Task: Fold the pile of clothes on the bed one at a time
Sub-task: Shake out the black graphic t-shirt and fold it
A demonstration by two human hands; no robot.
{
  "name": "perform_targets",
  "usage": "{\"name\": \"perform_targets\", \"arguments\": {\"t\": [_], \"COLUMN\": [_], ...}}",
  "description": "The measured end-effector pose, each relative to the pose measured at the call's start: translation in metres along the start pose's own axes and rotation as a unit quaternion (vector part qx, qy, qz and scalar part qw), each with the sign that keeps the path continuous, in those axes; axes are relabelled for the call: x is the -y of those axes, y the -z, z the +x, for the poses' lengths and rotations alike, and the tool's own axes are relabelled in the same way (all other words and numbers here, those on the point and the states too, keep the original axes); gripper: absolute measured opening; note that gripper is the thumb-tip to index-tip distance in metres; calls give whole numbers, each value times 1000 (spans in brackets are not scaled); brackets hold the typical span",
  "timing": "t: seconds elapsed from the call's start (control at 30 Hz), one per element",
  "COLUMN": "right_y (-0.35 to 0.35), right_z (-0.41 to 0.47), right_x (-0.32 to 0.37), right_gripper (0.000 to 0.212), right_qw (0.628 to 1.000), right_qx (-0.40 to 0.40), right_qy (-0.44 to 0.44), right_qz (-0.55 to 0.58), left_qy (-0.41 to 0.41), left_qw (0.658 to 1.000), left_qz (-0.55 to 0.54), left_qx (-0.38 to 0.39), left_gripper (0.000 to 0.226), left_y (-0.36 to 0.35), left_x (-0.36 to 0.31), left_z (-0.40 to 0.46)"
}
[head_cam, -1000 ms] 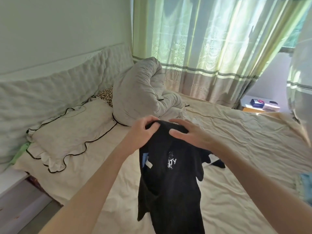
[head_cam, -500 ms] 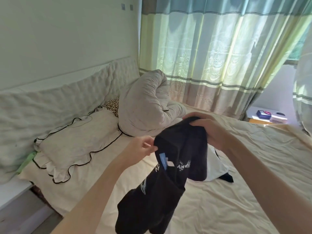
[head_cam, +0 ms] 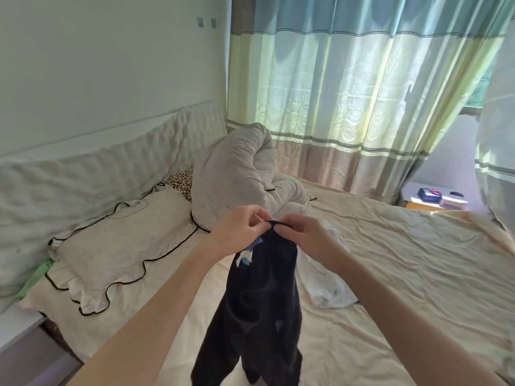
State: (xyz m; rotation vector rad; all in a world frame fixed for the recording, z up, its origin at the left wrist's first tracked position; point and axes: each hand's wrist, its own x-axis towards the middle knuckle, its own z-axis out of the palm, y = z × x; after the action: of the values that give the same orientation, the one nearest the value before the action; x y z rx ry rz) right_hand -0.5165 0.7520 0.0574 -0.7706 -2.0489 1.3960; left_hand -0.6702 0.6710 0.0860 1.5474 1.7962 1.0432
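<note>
2 bare forearms reach into view, no sleeves showing to the frame's edge; the left hand (head_cam: pixel 239 232) and right hand (head_cam: pixel 303 236) wear nothing.

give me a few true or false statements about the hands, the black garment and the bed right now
1. Both hands pinch the black garment at its top edge. True: left hand, right hand.
2. The black garment lies flat on the bed. False: it hangs from the hands above the bed sheet.
3. A white garment lies on the bed behind it. True.
4. The curtains are drawn open. False: the curtain covers the window.
5. A leopard-print pillow shows beside the rolled duvet. True.
</note>
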Motion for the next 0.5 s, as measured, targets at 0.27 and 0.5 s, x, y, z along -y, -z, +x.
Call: {"name": "perform_targets", "arguments": {"t": [0.27, 0.5], "right_y": [11, 37], "right_z": [15, 22], "right_x": [18, 37], "right_gripper": [19, 8], "right_qw": [989, 986], "right_qx": [16, 28], "right_qy": [19, 5], "right_qz": [-147, -165], "left_qy": [-2, 9], "left_qw": [998, 964], "left_qz": [5, 258], "left_qx": [62, -69], "left_gripper": [12, 19], "left_y": [12, 26], "left_x": [15, 49], "left_z": [-11, -10]}}
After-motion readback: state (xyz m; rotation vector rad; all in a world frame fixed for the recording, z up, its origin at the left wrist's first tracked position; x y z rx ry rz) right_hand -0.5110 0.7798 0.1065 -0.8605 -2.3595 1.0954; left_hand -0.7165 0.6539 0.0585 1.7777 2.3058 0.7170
